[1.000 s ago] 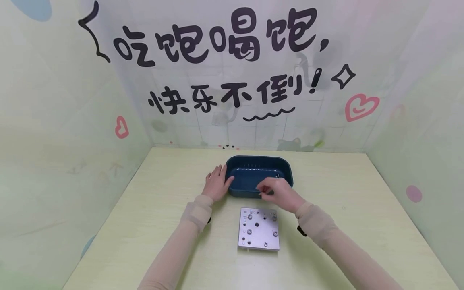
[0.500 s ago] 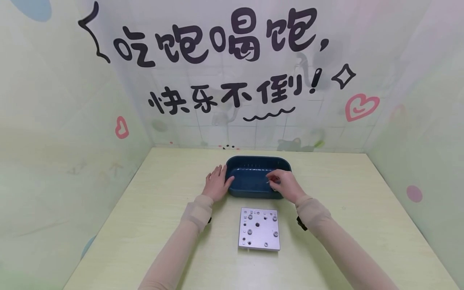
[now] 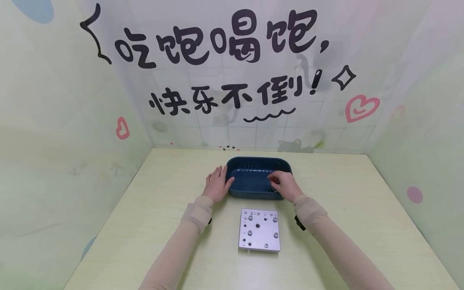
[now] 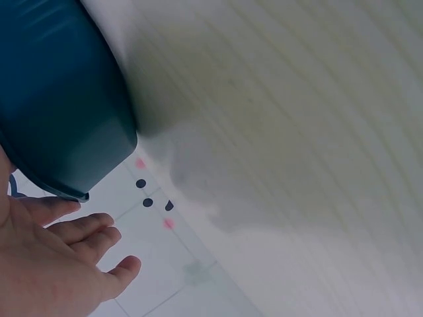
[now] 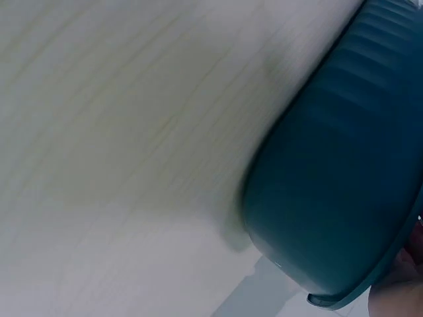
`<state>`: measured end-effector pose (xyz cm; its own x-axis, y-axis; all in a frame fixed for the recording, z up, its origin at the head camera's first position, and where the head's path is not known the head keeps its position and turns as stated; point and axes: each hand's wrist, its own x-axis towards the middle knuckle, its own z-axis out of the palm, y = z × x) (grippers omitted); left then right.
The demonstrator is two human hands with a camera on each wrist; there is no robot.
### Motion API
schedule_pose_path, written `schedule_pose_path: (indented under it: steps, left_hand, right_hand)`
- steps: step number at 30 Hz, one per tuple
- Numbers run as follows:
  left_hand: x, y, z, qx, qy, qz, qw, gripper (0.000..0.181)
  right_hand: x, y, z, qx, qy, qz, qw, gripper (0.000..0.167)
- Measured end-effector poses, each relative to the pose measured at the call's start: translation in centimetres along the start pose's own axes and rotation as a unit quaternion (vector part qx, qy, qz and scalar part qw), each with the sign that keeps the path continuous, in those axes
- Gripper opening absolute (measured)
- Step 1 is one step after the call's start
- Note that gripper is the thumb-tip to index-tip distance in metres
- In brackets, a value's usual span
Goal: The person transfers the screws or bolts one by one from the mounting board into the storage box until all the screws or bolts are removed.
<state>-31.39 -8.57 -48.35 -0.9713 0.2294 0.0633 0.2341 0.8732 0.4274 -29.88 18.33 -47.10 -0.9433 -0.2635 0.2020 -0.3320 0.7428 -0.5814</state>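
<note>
In the head view a dark blue plastic basin [image 3: 250, 195] stands on the table. My left hand [image 3: 216, 186] rests against its left end, fingers extended along the outside and thumb at the rim; the left wrist view shows these straight fingers [image 4: 92, 231] beside the basin wall. Over the basin's right end, my right hand [image 3: 285, 186] has its thumb and index finger drawn together, pinching what looks like a small metal piece, too small to identify. Nearer to me lies a square silver metal plate [image 3: 260, 235] with several holes and socket-head screws.
The basin's right end is partly hidden by my right hand. The pale wooden table [image 3: 174, 177] meets printed walls on three sides, with the back wall [image 3: 217, 133] just behind the basin.
My right hand has moved from the basin's front rim to inside its right end, slightly back and to the right. My left hand and the metal plate have stayed in place.
</note>
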Motion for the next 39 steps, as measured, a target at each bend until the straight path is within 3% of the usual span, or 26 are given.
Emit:
schedule_pose_path:
  steps: [13,30,39]
  left_hand:
    - [0.0,0.0,0.0,-0.004,0.005,0.003,1.0,0.066]
    - [0.1,-0.2,-0.1,0.005,-0.006,0.002,1.0,0.066]
    - [0.1,-0.1,0.0,0.008,0.002,0.004,1.0,0.065]
  right_hand:
    - [-0.1,0.3,0.5,-0.003,-0.009,-0.002,1.0,0.017]
    - [-0.3,0.5,0.3,-0.02,-0.002,-0.014,0.9997,0.027]
    - [-2.0,0.4,-0.6,-0.01,0.012,-0.015,0.9998,0.028]
